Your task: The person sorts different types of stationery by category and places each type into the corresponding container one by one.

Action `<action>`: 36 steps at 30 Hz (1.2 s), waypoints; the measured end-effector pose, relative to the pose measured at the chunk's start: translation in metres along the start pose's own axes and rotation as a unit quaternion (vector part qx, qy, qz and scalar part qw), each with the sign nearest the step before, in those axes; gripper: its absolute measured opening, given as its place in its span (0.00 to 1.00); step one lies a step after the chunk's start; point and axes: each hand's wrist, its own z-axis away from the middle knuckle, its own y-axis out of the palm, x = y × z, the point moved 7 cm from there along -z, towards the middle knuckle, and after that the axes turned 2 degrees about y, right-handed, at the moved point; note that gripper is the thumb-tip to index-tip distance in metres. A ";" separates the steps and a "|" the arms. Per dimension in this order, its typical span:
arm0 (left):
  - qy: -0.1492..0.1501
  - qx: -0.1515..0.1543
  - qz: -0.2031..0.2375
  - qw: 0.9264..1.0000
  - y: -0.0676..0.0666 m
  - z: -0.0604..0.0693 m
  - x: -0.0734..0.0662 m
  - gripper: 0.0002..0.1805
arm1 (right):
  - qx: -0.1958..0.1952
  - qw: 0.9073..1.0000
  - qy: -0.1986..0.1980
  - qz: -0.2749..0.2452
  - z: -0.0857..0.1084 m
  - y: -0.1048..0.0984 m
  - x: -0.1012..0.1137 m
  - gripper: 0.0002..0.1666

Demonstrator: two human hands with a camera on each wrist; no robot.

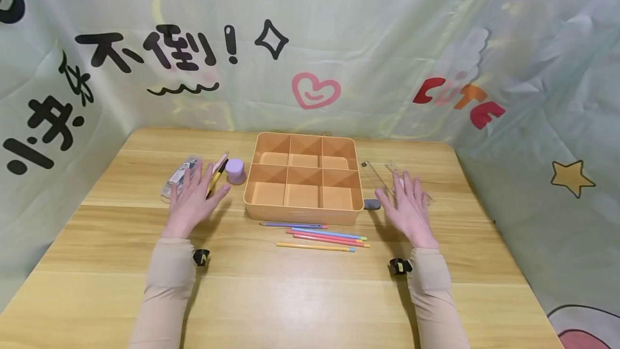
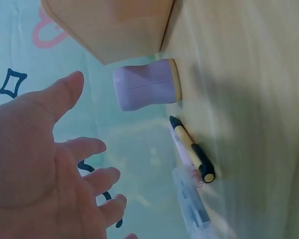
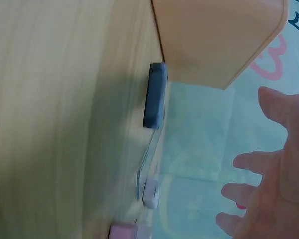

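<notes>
Beige sleeves (image 1: 167,279) lead to two bare hands whose fingers are spread and relaxed, grasping nothing. In the wrist views both hover apart from the things beneath. Nearest the left hand (image 1: 195,201) lie a transparent case (image 2: 192,204), a yellow-and-black pen (image 2: 194,152) and a pink pen (image 1: 220,161), with an upright purple waisted container (image 2: 144,84) just beside them. Near the right hand (image 1: 409,211) are a dark blue-grey block (image 3: 155,94), perhaps an eraser, a clear ruler (image 1: 375,176) and a small white piece (image 3: 151,193) too unclear to name. Between the hands stands a tan six-compartment organizer (image 1: 305,215), five pencils (image 1: 329,239) lying before it on the desk (image 1: 290,300). As far as shows, no stationery is inside the compartments; all of it remains outside, so any filling seems not yet begun.
</notes>
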 end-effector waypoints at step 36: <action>0.181 -0.017 0.094 0.979 -0.009 -0.051 -0.017 0.35 | 0.019 0.949 -0.039 -0.313 -0.026 0.040 0.069 0.40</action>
